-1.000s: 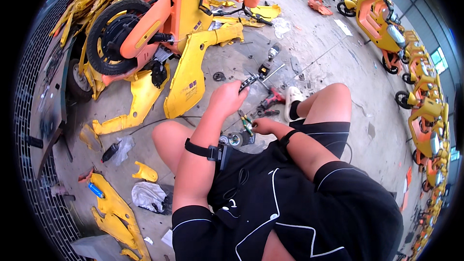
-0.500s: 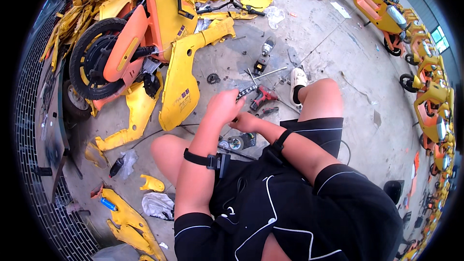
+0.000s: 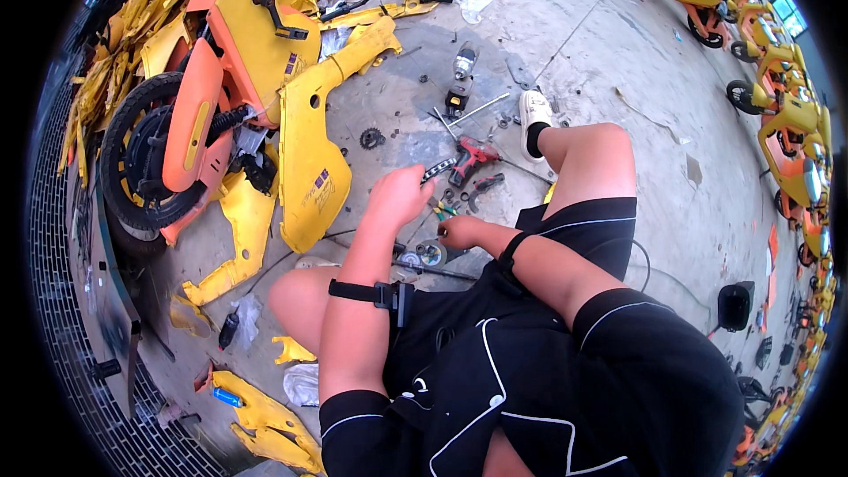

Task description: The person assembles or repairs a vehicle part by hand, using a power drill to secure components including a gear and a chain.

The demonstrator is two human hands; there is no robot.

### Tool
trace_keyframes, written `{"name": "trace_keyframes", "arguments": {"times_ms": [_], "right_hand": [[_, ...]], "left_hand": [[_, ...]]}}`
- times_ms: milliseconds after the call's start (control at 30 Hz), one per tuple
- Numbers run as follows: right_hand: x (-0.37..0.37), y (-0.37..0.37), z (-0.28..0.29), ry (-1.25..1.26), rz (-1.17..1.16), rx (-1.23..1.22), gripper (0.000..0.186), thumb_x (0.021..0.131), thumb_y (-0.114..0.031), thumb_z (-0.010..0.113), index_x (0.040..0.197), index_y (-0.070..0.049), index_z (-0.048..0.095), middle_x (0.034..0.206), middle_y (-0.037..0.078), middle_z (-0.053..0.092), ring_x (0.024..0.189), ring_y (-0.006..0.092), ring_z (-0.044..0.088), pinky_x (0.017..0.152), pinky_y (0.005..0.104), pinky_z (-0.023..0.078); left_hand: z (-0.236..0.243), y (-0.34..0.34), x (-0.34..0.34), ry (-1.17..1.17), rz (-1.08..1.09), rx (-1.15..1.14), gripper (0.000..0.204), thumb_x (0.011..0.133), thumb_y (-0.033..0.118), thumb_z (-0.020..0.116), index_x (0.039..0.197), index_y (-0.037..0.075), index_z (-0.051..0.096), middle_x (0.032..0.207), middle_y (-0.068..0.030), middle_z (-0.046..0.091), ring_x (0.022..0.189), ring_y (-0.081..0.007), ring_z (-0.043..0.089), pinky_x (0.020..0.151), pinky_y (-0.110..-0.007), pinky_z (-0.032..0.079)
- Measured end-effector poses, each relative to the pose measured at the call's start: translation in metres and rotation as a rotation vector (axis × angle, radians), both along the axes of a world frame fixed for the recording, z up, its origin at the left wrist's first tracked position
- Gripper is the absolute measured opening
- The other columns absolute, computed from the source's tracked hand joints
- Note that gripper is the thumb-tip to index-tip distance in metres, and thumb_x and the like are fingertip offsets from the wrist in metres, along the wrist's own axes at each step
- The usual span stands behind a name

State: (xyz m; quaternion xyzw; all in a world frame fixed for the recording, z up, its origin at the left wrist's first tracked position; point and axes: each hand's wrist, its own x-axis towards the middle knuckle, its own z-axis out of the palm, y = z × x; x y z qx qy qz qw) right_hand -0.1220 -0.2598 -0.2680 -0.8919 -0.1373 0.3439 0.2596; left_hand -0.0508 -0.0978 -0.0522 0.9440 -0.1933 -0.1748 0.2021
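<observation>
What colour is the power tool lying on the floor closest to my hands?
The power tool is red and black, seen best in the head view.

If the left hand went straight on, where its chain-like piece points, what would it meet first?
Probably the red power tool, beyond the chain-like piece; depth is unclear, so the left hand might pass above.

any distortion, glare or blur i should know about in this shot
Head view: the brick wall bows along the left rim and the corners fall to black; head view: the window at upper right glows pale and bright; head view: the left hand and right hand show no obvious motion blur, but appear small.
</observation>
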Motion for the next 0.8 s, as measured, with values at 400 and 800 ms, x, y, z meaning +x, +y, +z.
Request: {"name": "trace_keyframes", "arguments": {"times_ms": [400, 800], "right_hand": [[-0.022, -0.052, 0.002, -0.001, 0.074, -0.331, 0.036, 0.082, -0.029, 0.059, 0.105, -0.006, 0.076, 0.106, 0.022, 0.072, 0.101, 0.0404, 0.067, 0.088, 0.0488, 0.053], [-0.037, 0.013, 0.044, -0.052, 0.298, -0.237, 0.041, 0.084, -0.031, 0.061, 0.115, -0.006, 0.071, 0.114, 0.020, 0.070, 0.104, 0.0395, 0.066, 0.090, 0.0482, 0.052]], "left_hand": [[0.005, 0.028, -0.046, -0.014, -0.040, -0.037, 0.036, 0.094, 0.037, 0.061, 0.102, 0.003, 0.068, 0.096, -0.0234, 0.070, 0.095, -0.0431, 0.066, 0.082, -0.051, 0.052], [0.010, 0.057, -0.064, 0.005, 0.069, -0.067, 0.041, 0.094, 0.041, 0.060, 0.105, 0.002, 0.069, 0.102, -0.0259, 0.069, 0.098, -0.0441, 0.065, 0.085, -0.050, 0.051]]}}
